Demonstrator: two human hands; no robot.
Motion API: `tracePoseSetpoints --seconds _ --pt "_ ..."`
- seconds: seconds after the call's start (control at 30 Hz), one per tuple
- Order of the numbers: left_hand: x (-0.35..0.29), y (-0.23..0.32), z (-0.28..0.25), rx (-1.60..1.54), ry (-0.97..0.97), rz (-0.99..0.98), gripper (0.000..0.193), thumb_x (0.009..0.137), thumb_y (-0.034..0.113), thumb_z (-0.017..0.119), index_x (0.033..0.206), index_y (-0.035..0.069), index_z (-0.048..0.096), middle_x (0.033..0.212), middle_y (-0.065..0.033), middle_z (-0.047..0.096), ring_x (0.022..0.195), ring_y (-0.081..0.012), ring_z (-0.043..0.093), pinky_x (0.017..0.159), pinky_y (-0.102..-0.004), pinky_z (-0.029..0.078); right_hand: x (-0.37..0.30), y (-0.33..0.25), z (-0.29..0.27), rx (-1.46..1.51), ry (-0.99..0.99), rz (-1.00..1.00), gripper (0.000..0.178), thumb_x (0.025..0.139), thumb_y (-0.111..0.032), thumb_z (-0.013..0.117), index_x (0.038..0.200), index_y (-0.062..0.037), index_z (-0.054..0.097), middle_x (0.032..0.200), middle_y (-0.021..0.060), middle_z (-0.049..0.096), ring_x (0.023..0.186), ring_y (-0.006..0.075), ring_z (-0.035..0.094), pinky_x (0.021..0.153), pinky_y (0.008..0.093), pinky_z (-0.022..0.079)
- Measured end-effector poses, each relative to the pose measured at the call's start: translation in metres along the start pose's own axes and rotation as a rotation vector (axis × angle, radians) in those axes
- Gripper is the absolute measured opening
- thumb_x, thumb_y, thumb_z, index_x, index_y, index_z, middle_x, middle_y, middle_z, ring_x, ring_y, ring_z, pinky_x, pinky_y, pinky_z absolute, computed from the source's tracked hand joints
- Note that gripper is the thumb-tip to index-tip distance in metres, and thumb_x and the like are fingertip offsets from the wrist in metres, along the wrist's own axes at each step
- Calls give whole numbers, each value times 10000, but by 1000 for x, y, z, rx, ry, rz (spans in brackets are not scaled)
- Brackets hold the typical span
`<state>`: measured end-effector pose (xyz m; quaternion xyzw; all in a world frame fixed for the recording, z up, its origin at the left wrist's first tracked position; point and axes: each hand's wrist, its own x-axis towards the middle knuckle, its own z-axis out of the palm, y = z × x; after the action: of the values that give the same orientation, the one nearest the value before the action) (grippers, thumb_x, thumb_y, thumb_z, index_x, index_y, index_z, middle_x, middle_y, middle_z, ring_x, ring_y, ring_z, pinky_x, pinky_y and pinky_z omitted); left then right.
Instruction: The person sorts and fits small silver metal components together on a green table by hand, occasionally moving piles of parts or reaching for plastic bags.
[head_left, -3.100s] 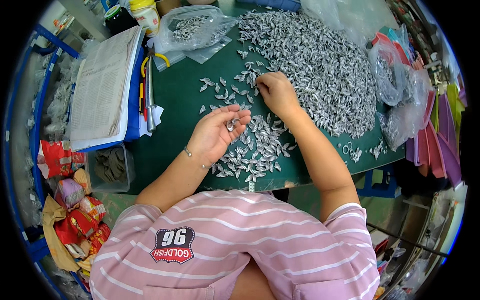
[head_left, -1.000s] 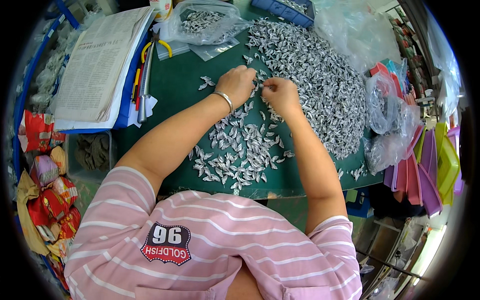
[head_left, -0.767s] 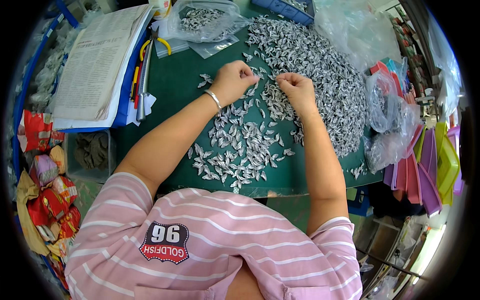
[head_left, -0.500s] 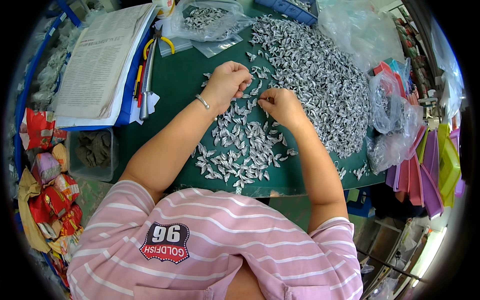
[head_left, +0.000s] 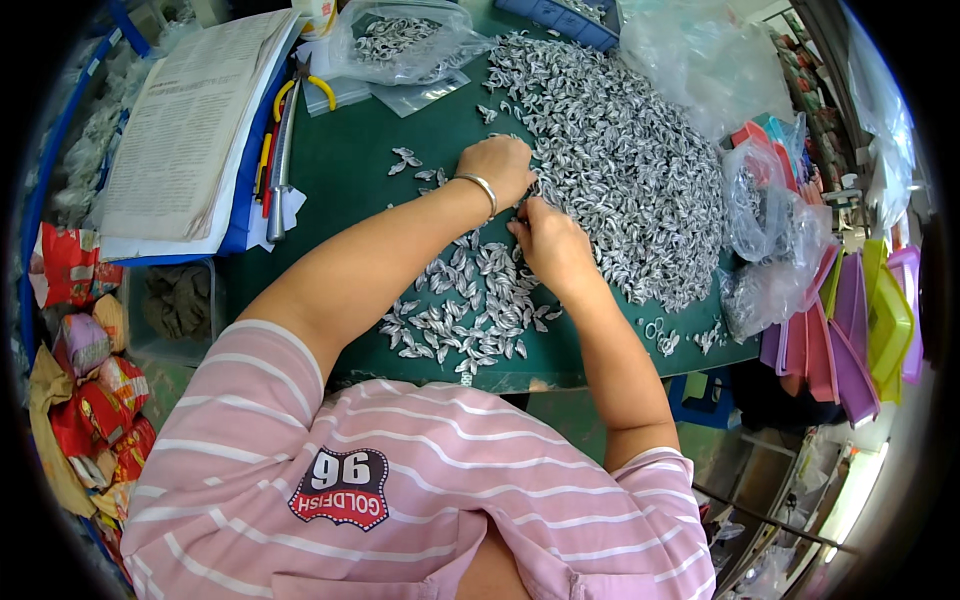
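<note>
A large heap of small silver leaf-shaped metal pieces (head_left: pixel 640 170) covers the back right of the green table. Nearer me lies a looser spread of such silver pieces (head_left: pixel 470 300). My left hand (head_left: pixel 498 168), with a bangle at its wrist, is curled at the heap's left edge; its fingertips are turned away and hidden. Just below and right of it, my right hand (head_left: pixel 555 245) is closed in a pinch, thumb against fingers. The two hands nearly meet over a few dark silver bits, and what either one grips is too small to make out.
A clear bag of silver pieces (head_left: pixel 400 40) and a blue tray (head_left: pixel 565 22) stand at the back. To the left are printed sheets (head_left: pixel 190 130), yellow-handled pliers (head_left: pixel 318 88) and a plastic tub (head_left: pixel 170 300). Filled bags (head_left: pixel 770 270) and colored bins (head_left: pixel 850 310) line the right.
My left hand has moved right to the heap's edge, its back now turned up. My right hand has come slightly lower. The whole view has shifted a little left.
</note>
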<state>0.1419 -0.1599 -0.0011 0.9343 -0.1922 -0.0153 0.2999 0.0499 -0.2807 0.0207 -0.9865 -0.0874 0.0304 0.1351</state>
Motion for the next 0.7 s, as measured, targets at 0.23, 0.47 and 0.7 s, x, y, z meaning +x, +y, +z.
tracePoseSetpoints --seconds 0.23,0.47,0.7 --pt "-18 -21 -12 -575 84 -16 175 794 203 662 762 31 674 741 -78 643 614 -147 594 582 -291 491 -7 24 5 699 95 73 127 944 -127 569 950 -8 613 739 83 623 645 216 595 595 317 463" --pt "-30 -29 -37 -1412 -38 -399 95 806 83 654 765 37 582 666 -23 560 531 -95 481 468 -227 374 -1 40 -9 919 138 239 149 953 -138 566 919 -11 637 663 -28 541 572 46 445 514 220 372" --pt "-18 -10 4 -97 -14 99 209 771 262 708 835 65 736 829 -136 697 759 -309 674 707 -394 543 22 22 1 86 267 163 218 847 -269 666 879 -53 668 826 166 693 765 376 663 693 456 531"
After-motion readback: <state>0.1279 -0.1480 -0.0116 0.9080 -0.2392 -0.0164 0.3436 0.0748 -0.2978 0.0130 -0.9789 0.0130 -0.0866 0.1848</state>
